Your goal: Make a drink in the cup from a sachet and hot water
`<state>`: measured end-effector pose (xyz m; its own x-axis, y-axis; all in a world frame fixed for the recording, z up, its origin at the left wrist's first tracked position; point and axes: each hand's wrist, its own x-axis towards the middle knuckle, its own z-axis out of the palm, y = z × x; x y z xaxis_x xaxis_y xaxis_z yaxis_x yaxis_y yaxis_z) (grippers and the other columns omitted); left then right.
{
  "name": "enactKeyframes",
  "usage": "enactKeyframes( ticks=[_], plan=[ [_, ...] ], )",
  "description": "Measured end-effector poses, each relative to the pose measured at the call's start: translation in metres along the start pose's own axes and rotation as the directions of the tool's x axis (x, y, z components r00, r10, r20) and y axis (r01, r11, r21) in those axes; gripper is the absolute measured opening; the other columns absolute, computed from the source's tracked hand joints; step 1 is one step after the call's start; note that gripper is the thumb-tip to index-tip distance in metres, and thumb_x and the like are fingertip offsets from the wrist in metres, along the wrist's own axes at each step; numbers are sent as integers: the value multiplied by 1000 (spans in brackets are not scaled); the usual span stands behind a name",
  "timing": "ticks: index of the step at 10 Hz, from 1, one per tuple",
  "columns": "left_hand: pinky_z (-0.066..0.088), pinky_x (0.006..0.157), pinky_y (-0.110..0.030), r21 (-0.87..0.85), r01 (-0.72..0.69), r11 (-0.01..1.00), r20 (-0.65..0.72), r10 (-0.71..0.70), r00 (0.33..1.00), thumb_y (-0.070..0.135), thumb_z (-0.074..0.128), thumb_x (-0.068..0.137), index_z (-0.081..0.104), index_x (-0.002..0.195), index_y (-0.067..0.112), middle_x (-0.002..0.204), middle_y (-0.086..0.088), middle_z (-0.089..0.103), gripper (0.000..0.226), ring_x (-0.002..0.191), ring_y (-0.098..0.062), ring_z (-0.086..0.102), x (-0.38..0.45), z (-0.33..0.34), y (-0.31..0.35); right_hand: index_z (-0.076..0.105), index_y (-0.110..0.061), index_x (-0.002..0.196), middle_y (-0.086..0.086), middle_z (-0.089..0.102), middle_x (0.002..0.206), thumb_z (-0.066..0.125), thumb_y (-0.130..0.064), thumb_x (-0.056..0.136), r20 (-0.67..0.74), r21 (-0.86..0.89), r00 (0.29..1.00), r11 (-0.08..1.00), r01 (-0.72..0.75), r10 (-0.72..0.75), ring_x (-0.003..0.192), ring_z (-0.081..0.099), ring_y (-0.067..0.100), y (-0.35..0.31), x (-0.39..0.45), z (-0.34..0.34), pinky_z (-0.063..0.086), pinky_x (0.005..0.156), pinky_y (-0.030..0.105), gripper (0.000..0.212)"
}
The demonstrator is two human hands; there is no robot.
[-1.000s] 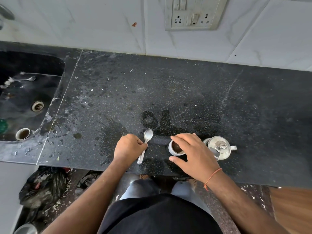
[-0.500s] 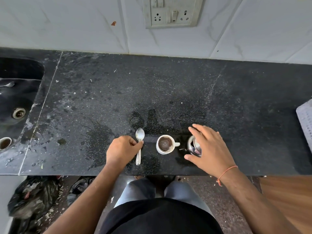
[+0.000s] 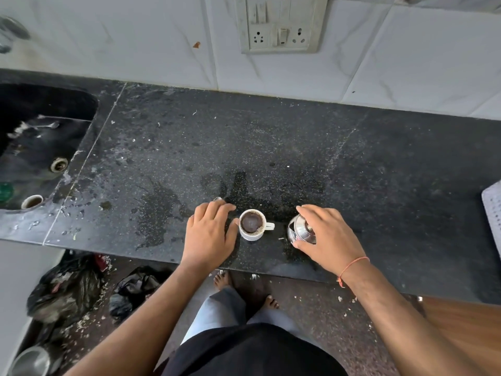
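A small white cup (image 3: pixel 261 234) with dark brown drink in it stands near the counter's front edge, handle pointing right. My left hand (image 3: pixel 208 237) lies flat just left of it, fingers apart, thumb against the cup's side. It covers a metal spoon (image 3: pixel 217 198), and only the spoon's tip shows beyond the fingers. Right of the cup stands a small steel kettle (image 3: pixel 295 232). My right hand (image 3: pixel 328 237) grips it from above, fingers over the lid and thumb at its near side. No sachet is in view.
The black stone counter (image 3: pixel 298 147) has wet patches by the cup. A sink (image 3: pixel 40 147) with a small cup in it lies at the left. A wall socket (image 3: pixel 279 36) is behind, a white ribbed object (image 3: pixel 493 213) at the right edge, and rubbish bags (image 3: pixel 67 291) are on the floor.
My right hand left the cup and moved right onto the steel kettle. My left hand uncurled from the spoon handle and spread flat over the spoon beside the cup.
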<state>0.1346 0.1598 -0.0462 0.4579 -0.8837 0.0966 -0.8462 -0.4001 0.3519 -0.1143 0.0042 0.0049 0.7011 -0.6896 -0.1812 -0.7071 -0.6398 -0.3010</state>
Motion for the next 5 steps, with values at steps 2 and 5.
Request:
enactKeyframes(
  ticks=[2, 5],
  plan=[
    [44, 118, -50, 10, -52, 999, -20, 52, 998, 44, 54, 110, 57, 149, 23, 158, 7, 51, 44, 151, -27, 42, -16, -7, 23, 46, -24, 161, -8, 47, 164, 83, -48, 89, 15, 26, 1000, 1000, 16, -16, 142, 43, 27, 8, -2, 5, 33, 123, 35, 85],
    [5, 133, -58, 19, -135, 991, -133, 136, 982, 45, 41, 112, 4, 176, 25, 184, 9, -3, 77, 170, -28, -6, -33, -6, 42, 20, -17, 170, -1, 13, 180, 70, -57, 95, -137, -104, 989, 993, 46, -60, 165, 20, 24, -7, -15, 17, 30, 128, 59, 98]
  ],
)
